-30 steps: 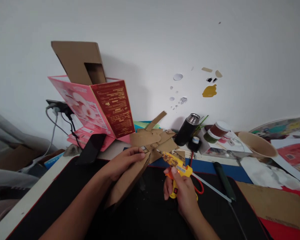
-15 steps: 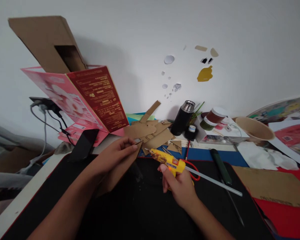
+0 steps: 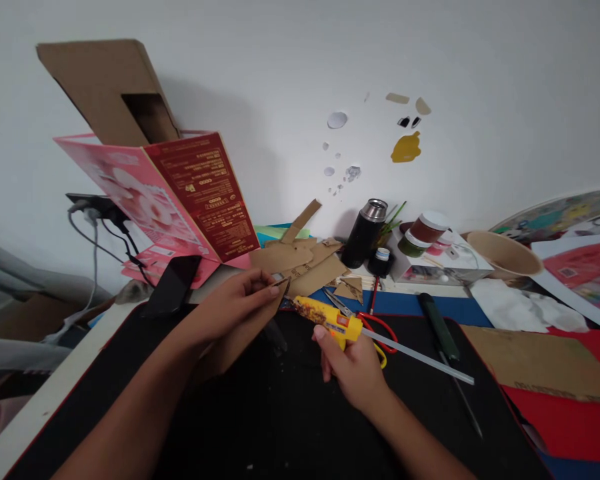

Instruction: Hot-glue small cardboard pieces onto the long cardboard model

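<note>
The right hand's (image 3: 353,363) grip is closed round the handle of a yellow glue gun (image 3: 325,318), the thumb lying along its side; a long pale glue stick (image 3: 420,355) juts from the back of the gun, slanting down to the right; the left hand's (image 3: 247,293) grip is pinched, thumb against fingers, on the upper end of a tilted piece of cardboard (image 3: 240,343); the nozzle points at that end, close to the left fingertips, though whether it touches cannot be told.

Both hands are above a black mat (image 3: 305,413) on a white worktop (image 3: 53,403); just beyond the gun lie red-handled scissors (image 3: 387,328), and behind the left hand is a heap of cardboard scraps (image 3: 320,273); to the right, a green-handled tool (image 3: 437,327) rests on the mat, its thin shaft passing under the glue stick from this view.

Farther out, a dark phone (image 3: 173,287) leans at the left, before a pink and red box (image 3: 200,193); a black flask (image 3: 363,237) stands behind the scraps, with a small dark bottle (image 3: 380,265) beside it; stacked jars (image 3: 427,230) and a tan bowl (image 3: 505,257) are to their right.
</note>
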Motion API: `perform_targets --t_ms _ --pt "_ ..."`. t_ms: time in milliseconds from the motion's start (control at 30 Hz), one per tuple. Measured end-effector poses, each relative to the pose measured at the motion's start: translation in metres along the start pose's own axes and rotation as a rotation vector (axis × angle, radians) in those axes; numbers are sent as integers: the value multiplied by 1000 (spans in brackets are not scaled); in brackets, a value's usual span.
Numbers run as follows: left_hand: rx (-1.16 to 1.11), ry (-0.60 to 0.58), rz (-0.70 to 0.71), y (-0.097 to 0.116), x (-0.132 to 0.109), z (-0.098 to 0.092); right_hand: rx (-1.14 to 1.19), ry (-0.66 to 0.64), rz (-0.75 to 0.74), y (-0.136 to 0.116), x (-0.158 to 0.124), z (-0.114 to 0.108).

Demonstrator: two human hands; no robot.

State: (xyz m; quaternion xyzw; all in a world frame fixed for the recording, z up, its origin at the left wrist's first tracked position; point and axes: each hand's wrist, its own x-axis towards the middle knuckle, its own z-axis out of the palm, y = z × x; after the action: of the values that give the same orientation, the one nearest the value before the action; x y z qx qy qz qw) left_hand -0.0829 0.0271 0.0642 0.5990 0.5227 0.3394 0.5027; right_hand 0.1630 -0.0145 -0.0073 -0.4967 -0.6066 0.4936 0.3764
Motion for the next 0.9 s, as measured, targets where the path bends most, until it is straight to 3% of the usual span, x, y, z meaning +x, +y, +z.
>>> perform_targets --t_ms 633,900 --pt "42 0 10 -7 2 1 -87 5 17 -10 1 -1" --pt "6 -9 -40 1 0 5 -76 27 18 -10 2 -2"
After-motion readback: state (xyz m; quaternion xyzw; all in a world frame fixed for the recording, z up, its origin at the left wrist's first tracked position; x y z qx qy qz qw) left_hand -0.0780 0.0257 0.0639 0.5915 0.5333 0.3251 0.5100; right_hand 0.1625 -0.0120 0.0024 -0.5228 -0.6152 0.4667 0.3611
